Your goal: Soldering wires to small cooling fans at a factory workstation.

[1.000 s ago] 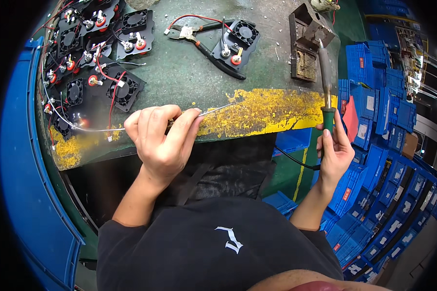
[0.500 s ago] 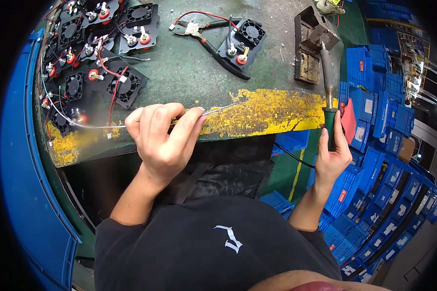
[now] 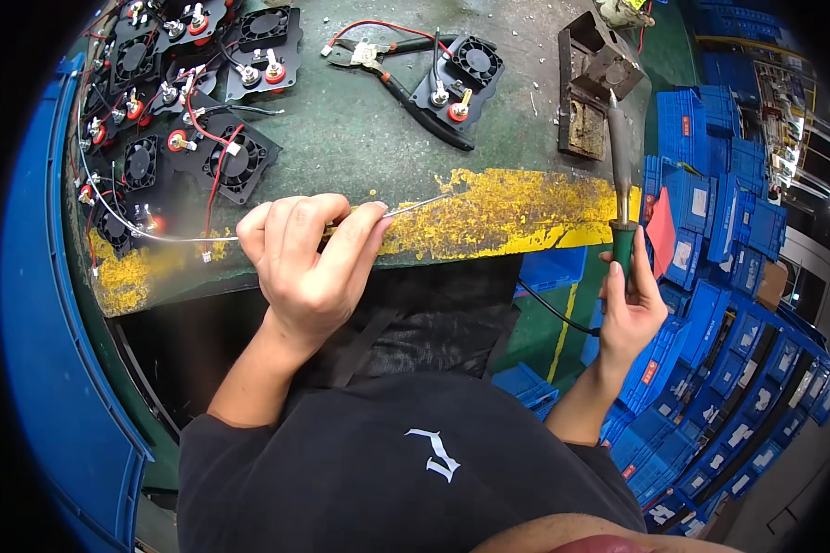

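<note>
My left hand (image 3: 309, 263) pinches a thin silvery solder wire (image 3: 420, 202) above the bench's front edge. One end points right past my fingertips; the rest curves away to the left. In my right hand (image 3: 632, 309) is a soldering iron (image 3: 622, 175), gripped by its green handle, its metal barrel pointing away from me. The iron's tip overlaps the edge of a brown metal holder (image 3: 586, 92) in this view; whether they touch I cannot tell. A black plate with a small fan (image 3: 478, 61) and two terminals lies near the middle, beside pliers (image 3: 406, 92) with black handles.
Several more fan plates (image 3: 240, 166) with red and black wires crowd the bench's left side. The green bench (image 3: 360, 166) has a worn yellow front strip. Blue bins (image 3: 682, 129) are stacked to the right, and a blue panel (image 3: 41, 304) stands at the left.
The soldering iron and my right hand have drawn slightly toward me, and the fingers have shifted lower on the handle. My left hand and the solder wire have barely moved.
</note>
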